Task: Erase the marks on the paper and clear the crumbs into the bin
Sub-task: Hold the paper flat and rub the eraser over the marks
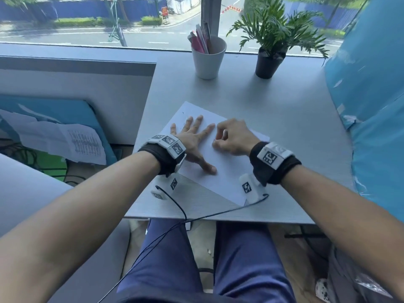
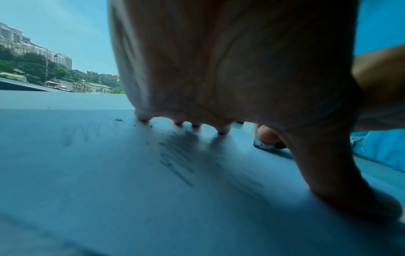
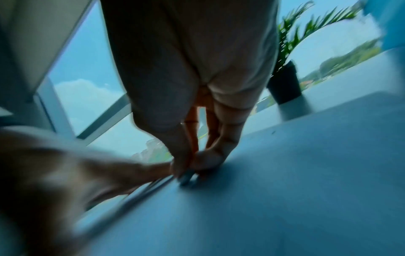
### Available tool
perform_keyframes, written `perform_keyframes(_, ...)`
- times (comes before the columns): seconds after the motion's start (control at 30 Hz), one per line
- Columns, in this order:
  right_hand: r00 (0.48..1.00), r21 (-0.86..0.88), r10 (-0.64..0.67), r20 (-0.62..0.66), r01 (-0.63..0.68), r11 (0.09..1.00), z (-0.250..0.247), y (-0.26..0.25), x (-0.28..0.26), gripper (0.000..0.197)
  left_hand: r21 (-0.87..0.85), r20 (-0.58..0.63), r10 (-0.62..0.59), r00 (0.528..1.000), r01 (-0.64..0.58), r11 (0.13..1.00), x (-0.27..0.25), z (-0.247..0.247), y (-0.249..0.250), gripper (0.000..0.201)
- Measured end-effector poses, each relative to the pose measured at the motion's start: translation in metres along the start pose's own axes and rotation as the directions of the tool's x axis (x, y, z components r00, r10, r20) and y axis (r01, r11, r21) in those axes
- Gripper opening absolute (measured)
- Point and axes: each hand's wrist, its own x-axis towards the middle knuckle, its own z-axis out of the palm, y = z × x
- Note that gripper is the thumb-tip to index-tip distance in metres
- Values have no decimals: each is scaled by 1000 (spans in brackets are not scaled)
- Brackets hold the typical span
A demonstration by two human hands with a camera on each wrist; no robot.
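A white sheet of paper (image 1: 227,171) lies at a slant on the grey table (image 1: 284,127). My left hand (image 1: 194,138) presses flat on the sheet's left part with its fingers spread. In the left wrist view, pencil marks (image 2: 175,166) and dark crumbs (image 2: 119,119) show on the paper beneath the palm. My right hand (image 1: 217,141) is curled just right of the left fingertips. It pinches a small eraser (image 2: 264,145) down onto the sheet. The right wrist view is blurred, but the eraser (image 3: 186,178) shows there under the pinching fingertips.
A white cup of pens (image 1: 208,60) and a potted plant (image 1: 270,62) stand at the table's far side. Blue wrapped material (image 1: 371,106) borders the right edge. Loose papers (image 1: 65,141) lie below on the left. A black cable (image 1: 175,202) crosses the near table edge.
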Motion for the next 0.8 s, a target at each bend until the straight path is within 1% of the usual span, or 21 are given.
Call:
perform_keyframes(0.1,987,27,92,-129,-89,996,-16,12,16,14,1,-6,0,1000,0,1000,1,0,1,147)
perform_keyframes(0.13,987,11,83,-135,-82,997,-14,11,16,14,1,-5,-2,1000,2,1000,1,-1,1,148)
perform_keyframes(0.2,998,-62,-11,-54,8,998,-2,0,8,11,-2,2,-6,1000,6,1000,1,-1,1,149)
perform_keyframes(0.23,999,-68,-46,-13,45,997,3,-3,3,10,-2,3,-5,1000,5,1000,1,0,1,149)
perform_keyframes(0.27,999,-70,-47,-4,46,996,2,-2,3,10,-4,2,-3,1000,3,1000,2,0,0,149)
perform_keyframes(0.37,992,-41,36,-117,-41,998,-9,8,15,11,-19,-9,-6,1000,6,1000,2,0,2,148)
perform_keyframes(0.4,990,-34,41,-133,-46,998,-7,8,15,10,-21,-10,-10,1000,10,1000,2,0,2,148)
perform_keyframes(0.43,994,-41,23,-110,-28,999,-2,4,12,9,-20,-8,-11,1000,11,1000,2,0,1,148)
perform_keyframes(0.5,999,-66,-32,-19,30,997,8,-2,6,12,-11,-8,-7,1000,7,1000,2,0,1,149)
perform_keyframes(0.53,1000,-71,-21,-12,20,997,7,-1,8,12,-11,-5,-5,1000,5,1000,2,0,1,149)
perform_keyframes(0.6,996,-41,57,-73,-60,997,-4,3,16,14,-15,-2,-5,1000,5,1000,2,0,2,149)
perform_keyframes(0.63,992,-31,74,-100,-77,997,-6,3,19,15,-17,-2,-8,1000,8,1000,1,-1,2,149)
perform_keyframes(0.67,993,-39,61,-98,-65,997,-4,1,20,15,-19,3,-12,1000,12,1000,0,-1,1,149)
perform_keyframes(0.73,1000,-74,-2,-23,0,997,5,-7,14,13,-23,5,-13,1000,13,1000,0,-1,1,151)
perform_keyframes(0.77,1000,-74,-14,4,14,997,6,-8,13,12,-26,0,-8,1000,8,1000,1,-1,0,151)
perform_keyframes(0.8,1000,-69,-2,-4,2,998,4,-5,15,13,-32,-3,-1,1000,1,999,1,0,0,152)
